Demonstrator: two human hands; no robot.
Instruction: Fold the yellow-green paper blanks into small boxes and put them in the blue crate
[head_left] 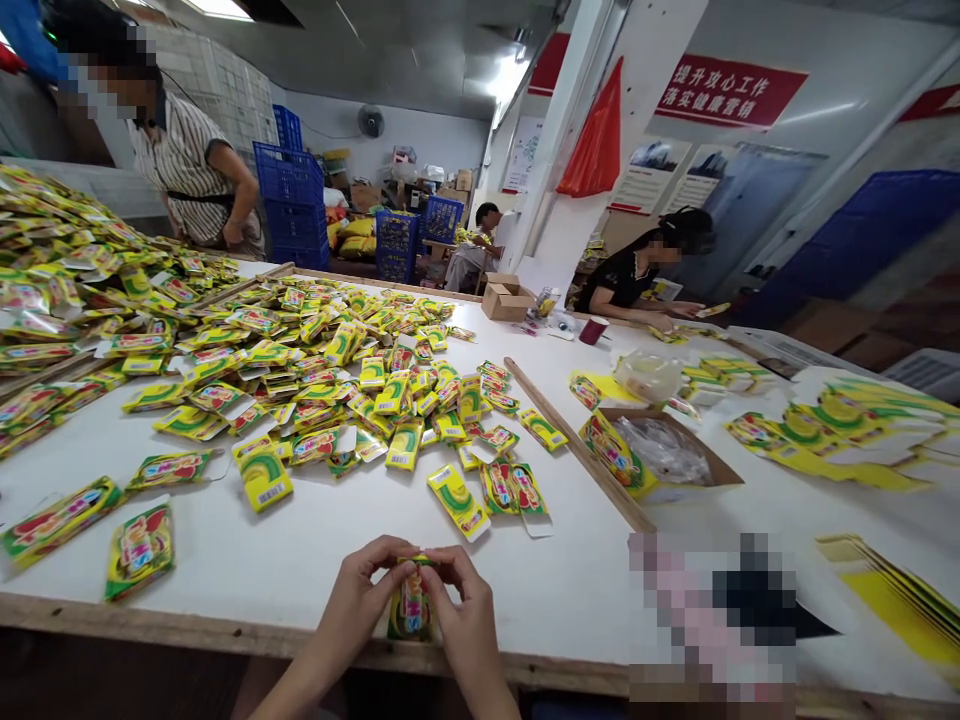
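Observation:
Both my hands meet at the near edge of the white table (300,545), pinching one small yellow-green packet (410,605) between them. My left hand (364,595) grips its left side with curled fingers. My right hand (465,615) grips its right side and top. Just beyond them lie loose packets, the closest being a yellow one (459,500) and a pair with a white flap (516,488).
A big heap of the same packets (300,350) covers the table's middle and left. A wooden strip (577,445) runs diagonally; right of it stand an open cardboard box (664,450) and flat yellow cartons (840,430). Co-workers: one standing far left (187,170), one seated (637,275).

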